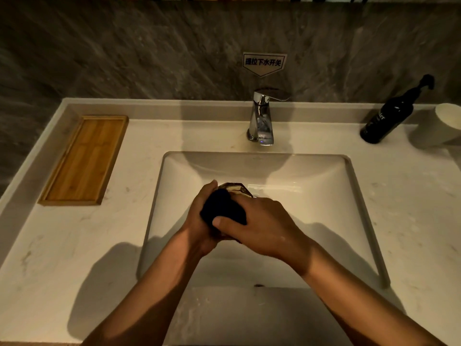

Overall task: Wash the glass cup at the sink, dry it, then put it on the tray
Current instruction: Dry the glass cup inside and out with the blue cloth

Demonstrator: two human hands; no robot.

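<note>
Over the middle of the white sink [324, 186] I hold a faceted glass cup [235, 189]; only its angular rim shows past my fingers. My left hand [199, 221] wraps around the cup from the left. A dark blue cloth [222, 208] is pressed against the cup by my right hand [259, 223], whose thumb lies across the cloth. Most of the glass is hidden by both hands and the cloth. The wooden tray [84, 158] lies on the counter to the far left with nothing on it.
A chrome tap [262, 118] stands behind the basin; no water runs from it. A black pump bottle [391, 116] and a white cup [449, 116] stand at the back right. A grey stone wall with a small sign [264, 63] rises behind the counter.
</note>
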